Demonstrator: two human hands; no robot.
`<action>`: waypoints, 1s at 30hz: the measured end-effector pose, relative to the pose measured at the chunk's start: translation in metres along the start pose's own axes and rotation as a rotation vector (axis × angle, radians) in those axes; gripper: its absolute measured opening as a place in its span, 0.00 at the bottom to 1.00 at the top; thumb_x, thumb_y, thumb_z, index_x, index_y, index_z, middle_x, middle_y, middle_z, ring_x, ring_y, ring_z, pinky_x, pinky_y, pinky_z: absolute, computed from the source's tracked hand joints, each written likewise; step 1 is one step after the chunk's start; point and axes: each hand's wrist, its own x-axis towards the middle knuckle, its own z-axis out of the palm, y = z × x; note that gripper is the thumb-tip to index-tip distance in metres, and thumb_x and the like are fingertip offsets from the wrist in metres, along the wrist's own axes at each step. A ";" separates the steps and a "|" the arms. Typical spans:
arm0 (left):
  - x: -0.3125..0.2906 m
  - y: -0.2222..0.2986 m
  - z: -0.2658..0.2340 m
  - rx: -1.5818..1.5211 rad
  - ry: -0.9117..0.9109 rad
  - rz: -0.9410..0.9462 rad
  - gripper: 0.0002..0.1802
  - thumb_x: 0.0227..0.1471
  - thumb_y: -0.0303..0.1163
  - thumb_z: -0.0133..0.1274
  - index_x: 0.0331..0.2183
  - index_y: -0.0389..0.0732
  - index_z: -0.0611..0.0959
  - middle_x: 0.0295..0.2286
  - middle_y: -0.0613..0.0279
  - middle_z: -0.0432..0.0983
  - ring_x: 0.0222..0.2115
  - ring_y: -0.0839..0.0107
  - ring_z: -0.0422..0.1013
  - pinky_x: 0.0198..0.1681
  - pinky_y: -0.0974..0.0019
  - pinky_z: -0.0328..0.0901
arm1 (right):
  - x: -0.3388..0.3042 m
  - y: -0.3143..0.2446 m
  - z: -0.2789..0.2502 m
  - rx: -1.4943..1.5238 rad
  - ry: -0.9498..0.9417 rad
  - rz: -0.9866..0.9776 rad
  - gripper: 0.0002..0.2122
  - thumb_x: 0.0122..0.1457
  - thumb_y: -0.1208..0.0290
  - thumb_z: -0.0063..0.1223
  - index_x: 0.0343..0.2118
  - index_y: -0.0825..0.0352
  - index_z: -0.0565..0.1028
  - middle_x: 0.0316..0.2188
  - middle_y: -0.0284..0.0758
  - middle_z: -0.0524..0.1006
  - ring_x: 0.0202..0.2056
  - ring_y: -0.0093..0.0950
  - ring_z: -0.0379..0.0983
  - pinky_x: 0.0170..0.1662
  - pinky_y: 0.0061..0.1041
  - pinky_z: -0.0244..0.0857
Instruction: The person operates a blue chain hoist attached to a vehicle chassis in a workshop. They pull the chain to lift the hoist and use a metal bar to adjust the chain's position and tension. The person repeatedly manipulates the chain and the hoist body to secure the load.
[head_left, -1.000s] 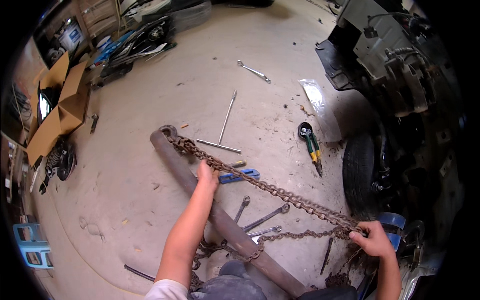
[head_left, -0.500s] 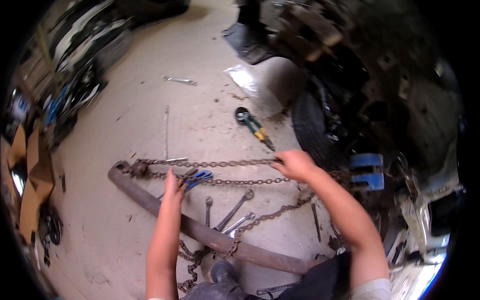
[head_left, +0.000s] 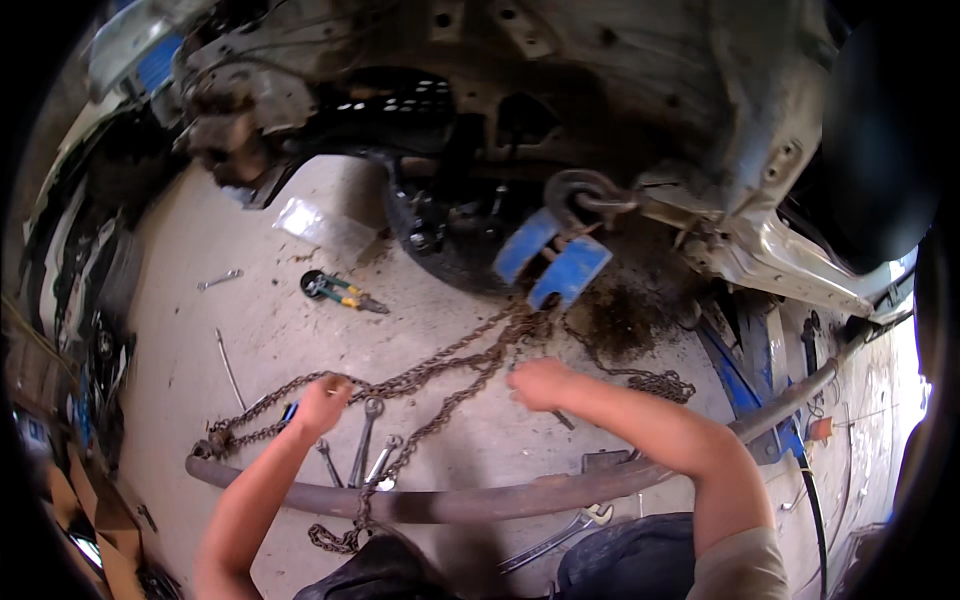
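- Curls left hand (head_left: pixel 325 402) at the left run of rusty chain (head_left: pixel 410 380); cannot tell whether gripping links or only touching, view partly blocked.
- Bends right hand (head_left: pixel 537 384) loosely just beside the chain bundle; shows no links inside, cannot tell how far closed or whether touching.
- Find chain strung in several strands above the floor (head_left: pixel 270 350), from left end of brown pipe (head_left: pixel 420 507) to just beneath blue clamp (head_left: pixel 585 268); note another length crossing over the pipe.
- Find pipe in front of the body, running left to right; looks bowed, probably lens bend.
- Find blue clamp below curved metal shackle (head_left: pixel 570 190), near the car body (head_left: pixel 740 180).
- For good chain handling, probably best: sort strands one by one, work out twists before any pull.
- Grip with whole hand rather than tips; looks heavy and rough.
- Keep clear of the gap between chain and pipe; could get pinched if suddenly taut.
- Watch wrenches (head_left: pixel 362 445) close by the strands; could snag links.
- Keep loose chain pile (head_left: pixel 660 385) at right from tangling with the working strands.
- Check writing: cannot make out any on chain, pipe or blue clamp.
- Same for green-and-yellow pliers (head_left: pixel 350 295) and clear plastic bag (head_left: pixel 325 230): too small or glared to read.
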 end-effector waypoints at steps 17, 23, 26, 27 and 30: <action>-0.010 0.220 0.279 -0.099 0.136 0.362 0.16 0.52 0.30 0.47 0.43 0.36 0.74 0.35 0.45 0.72 0.35 0.52 0.70 0.39 0.58 0.65 | 0.062 0.141 0.043 0.558 0.996 0.217 0.31 0.52 0.74 0.44 0.58 0.70 0.45 0.25 0.50 0.75 0.29 0.49 0.72 0.30 0.42 0.67; 0.008 0.262 0.309 -0.169 0.434 0.378 0.19 0.55 0.29 0.41 0.47 0.30 0.70 0.36 0.46 0.74 0.38 0.56 0.71 0.43 0.62 0.64 | 0.045 0.162 0.061 0.326 0.516 0.325 0.25 0.58 0.68 0.36 0.58 0.71 0.53 0.34 0.50 0.76 0.33 0.42 0.76 0.32 0.38 0.70; 0.002 0.273 0.335 -0.350 0.431 0.344 0.20 0.55 0.30 0.42 0.49 0.31 0.69 0.36 0.46 0.73 0.39 0.58 0.69 0.44 0.63 0.62 | 0.028 0.178 0.058 0.365 0.341 0.368 0.27 0.57 0.71 0.37 0.59 0.73 0.49 0.35 0.49 0.76 0.33 0.41 0.76 0.32 0.35 0.71; -0.004 0.277 0.333 -0.433 0.430 0.328 0.20 0.55 0.30 0.42 0.48 0.31 0.69 0.35 0.47 0.73 0.39 0.59 0.68 0.44 0.63 0.62 | 0.016 0.174 0.054 0.332 0.325 0.344 0.27 0.57 0.72 0.37 0.59 0.73 0.48 0.35 0.48 0.76 0.33 0.41 0.76 0.32 0.34 0.71; -0.024 0.267 0.328 -0.499 0.250 0.323 0.14 0.53 0.30 0.46 0.41 0.33 0.72 0.30 0.52 0.71 0.32 0.62 0.68 0.38 0.63 0.63 | -0.002 0.165 0.057 0.264 0.272 0.326 0.27 0.56 0.75 0.36 0.59 0.74 0.48 0.35 0.48 0.76 0.33 0.41 0.76 0.33 0.34 0.70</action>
